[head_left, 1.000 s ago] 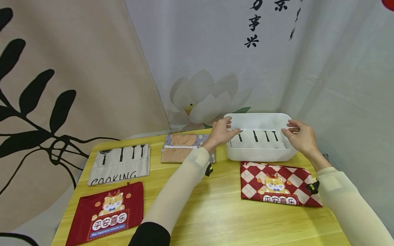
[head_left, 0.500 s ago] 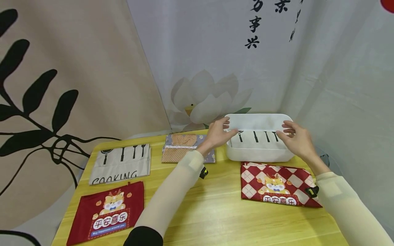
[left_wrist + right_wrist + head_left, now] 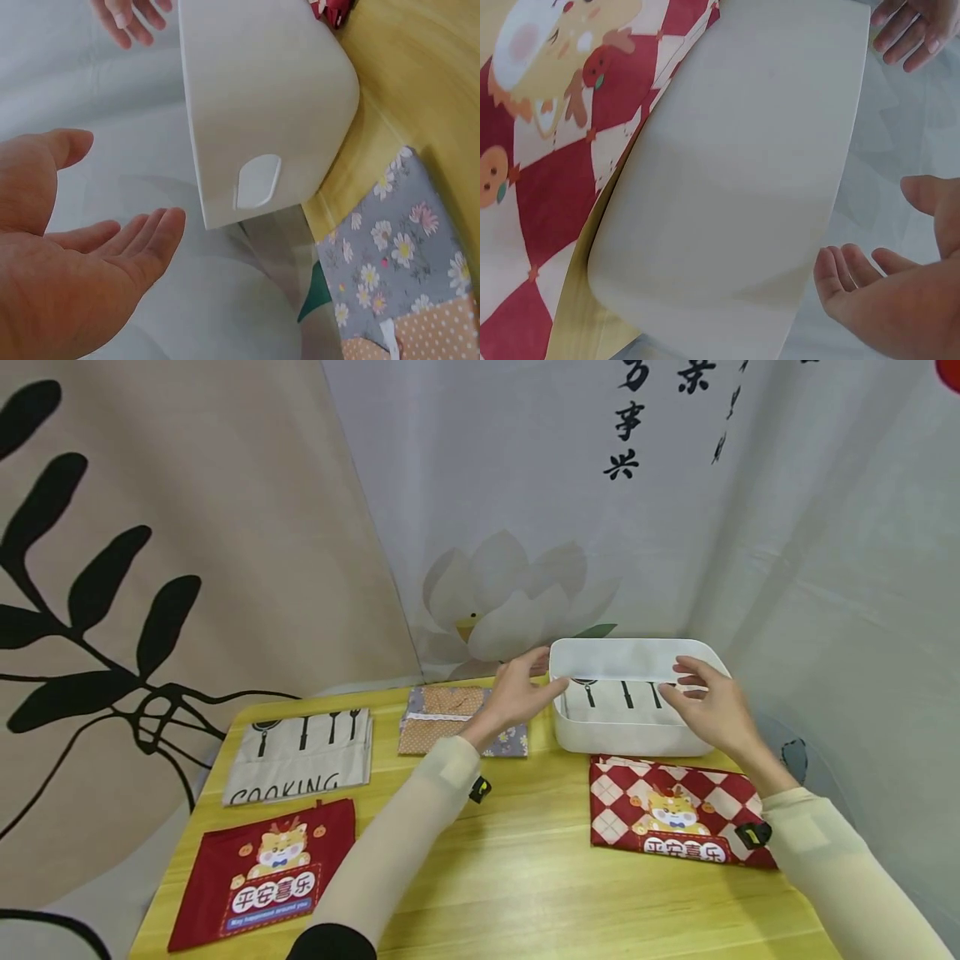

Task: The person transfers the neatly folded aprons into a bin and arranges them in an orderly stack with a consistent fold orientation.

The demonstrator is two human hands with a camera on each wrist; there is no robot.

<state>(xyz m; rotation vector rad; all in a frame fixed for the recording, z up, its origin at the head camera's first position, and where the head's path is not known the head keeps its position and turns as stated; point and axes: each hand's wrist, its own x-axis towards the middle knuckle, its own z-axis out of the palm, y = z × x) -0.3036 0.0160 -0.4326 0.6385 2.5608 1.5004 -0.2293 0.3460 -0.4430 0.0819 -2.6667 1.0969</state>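
A white box point(image 3: 637, 739) stands at the back right of the table, with a folded white cloth point(image 3: 615, 703) printed with black utensils inside it. My left hand point(image 3: 516, 689) is at the box's left end, fingers spread and holding nothing; in the left wrist view that hand point(image 3: 82, 262) is clear of the box wall point(image 3: 262, 97). My right hand point(image 3: 712, 706) hovers over the box's right part, thumb and fingers apart, hiding some of the cloth. In the right wrist view the right hand point(image 3: 900, 292) is empty beside the box wall point(image 3: 735, 165).
A red checkered cloth point(image 3: 667, 810) lies in front of the box. Left of the box is a floral and dotted folded cloth point(image 3: 435, 735). Farther left on the table point(image 3: 517, 877) lie a white COOKING cloth point(image 3: 300, 760) and a red cloth point(image 3: 262, 877). A curtain point(image 3: 525, 510) hangs behind.
My left hand has moved left, away from the cloth and the box's rim. My right hand has shifted left and inward over the box. The cloth in the box looks unmoved.
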